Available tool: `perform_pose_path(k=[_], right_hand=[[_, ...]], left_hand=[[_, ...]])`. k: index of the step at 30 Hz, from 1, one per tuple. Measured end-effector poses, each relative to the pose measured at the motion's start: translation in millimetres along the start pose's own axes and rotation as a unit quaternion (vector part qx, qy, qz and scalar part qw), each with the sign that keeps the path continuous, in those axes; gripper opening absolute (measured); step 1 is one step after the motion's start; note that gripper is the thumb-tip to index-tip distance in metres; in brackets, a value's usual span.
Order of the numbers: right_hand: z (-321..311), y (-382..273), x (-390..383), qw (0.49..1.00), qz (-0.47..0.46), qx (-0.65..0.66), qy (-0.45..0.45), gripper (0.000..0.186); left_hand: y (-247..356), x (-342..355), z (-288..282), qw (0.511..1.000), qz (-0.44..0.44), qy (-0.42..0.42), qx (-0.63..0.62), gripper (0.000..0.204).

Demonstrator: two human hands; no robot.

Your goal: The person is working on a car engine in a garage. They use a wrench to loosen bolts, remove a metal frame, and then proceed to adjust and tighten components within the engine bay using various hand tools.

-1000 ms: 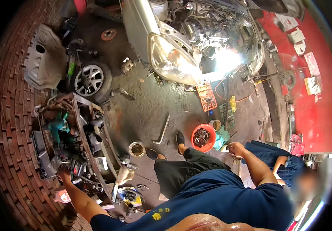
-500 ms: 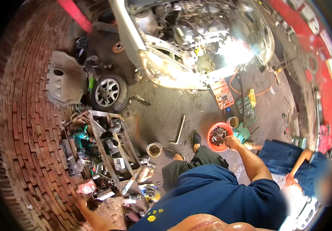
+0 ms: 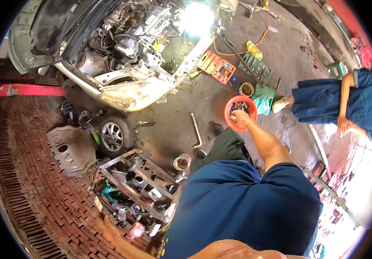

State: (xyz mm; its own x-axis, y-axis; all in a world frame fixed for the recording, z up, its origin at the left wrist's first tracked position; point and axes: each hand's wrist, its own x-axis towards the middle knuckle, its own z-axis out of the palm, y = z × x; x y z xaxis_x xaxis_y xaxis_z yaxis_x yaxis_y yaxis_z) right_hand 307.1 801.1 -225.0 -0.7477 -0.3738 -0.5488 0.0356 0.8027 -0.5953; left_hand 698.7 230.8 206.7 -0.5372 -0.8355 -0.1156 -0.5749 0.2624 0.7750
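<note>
head view | right hand (image 3: 239, 117) hanging in mouth of red bucket (image 3: 254, 105) on floor (image 3: 168, 125), metal pieces (image 3: 240, 105) lying inside | left hand (image 3: 105, 224) hovering beside rack (image 3: 119, 159) | both hands' finger spread, hold: cannot tell | likely best: wrist clearing bucket's rim

Moved right hand (image 3: 239, 117) from off to the right of the orange-red bucket (image 3: 227, 108), via its rim, to inside it, down over the metal parts (image 3: 243, 105). Pulled left hand (image 3: 105, 222) out of the parts crate (image 3: 121, 178); now just outside its lower-left side, in front of brick wall (image 3: 65, 203), blurred, grip unclear. Swung view: brought a large grey car panel (image 3: 35, 39) in at upper left, plus more of the red beam (image 3: 26, 90); lost most of the red wall at right. Now showing co-worker (image 3: 324, 101) well apart from right forearm, pale shoe (image 3: 278, 105) uncovered.
</note>
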Motion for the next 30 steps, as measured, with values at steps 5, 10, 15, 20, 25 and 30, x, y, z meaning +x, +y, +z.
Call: perform_pose_path(k=[5, 10, 15, 20, 25, 30], right_hand=[[5.6, 8.9, -90.9, 0.984, 0.063, 0.142, 0.088, 0.029], [64.1, 49.6, -242.8, 0.951, 0.22, 0.169, 0.14, 0.03], [167.1, 102.1, -407.4, 0.877, 0.42, 0.151, 0.178, 0.026], [283.1, 144.7, -488.8, 0.84, 0.469, 0.206, 0.177, 0.028], [332.1, 194.1, -486.1, 0.923, 0.37, -0.105, -0.017, 0.033], [202.6, 89.9, -339.5, 0.82, 0.351, 0.385, 0.237, 0.032]], left_hand=[[-2.2, 70.0, 217.5, 0.933, 0.039, -0.327, -0.146, 0.034], [33.5, 37.3, 378.3, 0.827, 0.126, -0.532, -0.13, 0.032], [51.9, -22.9, 455.0, 0.768, 0.175, -0.611, -0.082, 0.033], [90.1, -78.9, 483.7, 0.713, 0.245, -0.657, -0.013, 0.035], [133.4, -151.4, 522.1, 0.654, 0.353, -0.669, -0.015, 0.024], [181.2, -147.9, 532.9, 0.65, 0.454, -0.606, 0.065, 0.019]])
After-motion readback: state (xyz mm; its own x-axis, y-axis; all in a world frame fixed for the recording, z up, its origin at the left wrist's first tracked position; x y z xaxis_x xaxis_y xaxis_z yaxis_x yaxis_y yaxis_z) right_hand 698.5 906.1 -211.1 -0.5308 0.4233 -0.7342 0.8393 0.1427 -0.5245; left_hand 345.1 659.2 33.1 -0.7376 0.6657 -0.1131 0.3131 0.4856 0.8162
